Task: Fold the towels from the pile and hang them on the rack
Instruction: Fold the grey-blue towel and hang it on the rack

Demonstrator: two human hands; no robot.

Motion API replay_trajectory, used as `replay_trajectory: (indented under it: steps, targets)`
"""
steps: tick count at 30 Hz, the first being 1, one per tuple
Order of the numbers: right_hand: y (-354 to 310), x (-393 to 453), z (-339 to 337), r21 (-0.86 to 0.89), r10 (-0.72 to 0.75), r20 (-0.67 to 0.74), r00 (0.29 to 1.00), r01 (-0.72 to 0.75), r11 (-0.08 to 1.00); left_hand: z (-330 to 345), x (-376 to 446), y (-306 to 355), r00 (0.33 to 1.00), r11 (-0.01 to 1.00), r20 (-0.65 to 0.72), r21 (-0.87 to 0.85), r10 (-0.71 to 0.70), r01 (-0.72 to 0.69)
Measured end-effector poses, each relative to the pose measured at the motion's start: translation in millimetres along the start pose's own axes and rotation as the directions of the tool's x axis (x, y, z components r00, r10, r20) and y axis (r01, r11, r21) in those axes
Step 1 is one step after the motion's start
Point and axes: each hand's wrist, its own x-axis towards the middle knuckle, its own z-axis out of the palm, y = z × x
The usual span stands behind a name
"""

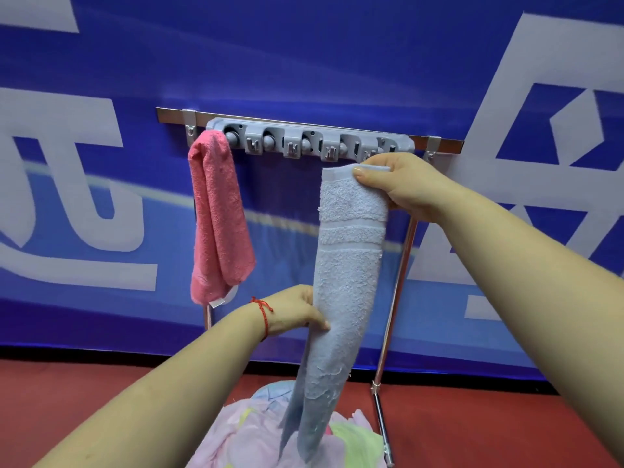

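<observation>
A light blue towel (341, 292), folded lengthwise, hangs in front of the rack. My right hand (401, 184) pinches its top end just below the right end of the grey hook rack (310, 140). My left hand (297, 312) grips the towel's left edge about halfway down; a red string circles that wrist. A pink towel (216, 217) hangs folded over the rack's leftmost peg. Below, the pile of towels (256, 430) in pale pink, green and blue lies on the floor, partly hidden behind the blue towel's lower end.
The rack sits on a metal bar (175, 115) held by a chrome stand whose right leg (395, 298) slopes down to the red floor (506, 430). A blue banner (337, 55) with white characters fills the background.
</observation>
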Motion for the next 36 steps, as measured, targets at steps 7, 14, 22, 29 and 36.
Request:
replay_trajectory:
  steps: [7, 14, 22, 29, 36]
  targets:
    - [11, 6, -11, -0.012, 0.093, -0.195, 0.976, -0.097, 0.995, 22, 3, -17, 0.994, 0.954, -0.014, -0.282, -0.109, 0.101]
    - [34, 12, -27, -0.166, 0.144, -0.393, 0.908, -0.224, 0.960, 26, -4, -30, 0.968, 0.930, -0.147, -0.339, -0.203, 0.143]
    - [126, -13, -10, -0.447, 0.501, -0.246, 0.829, -0.556, 0.700, 13, -7, 4, 0.969, 0.938, -0.232, -0.345, -0.087, 0.001]
    - [149, -46, 50, -0.369, 0.634, 0.109, 0.766, -0.561, 0.741, -4, -1, 56, 0.974, 0.984, -0.224, -0.171, 0.020, -0.060]
    - [72, -27, 74, 0.302, 0.318, 0.165, 0.934, -0.355, 0.885, -18, -6, 78, 0.977, 0.995, -0.202, 0.078, 0.073, -0.058]
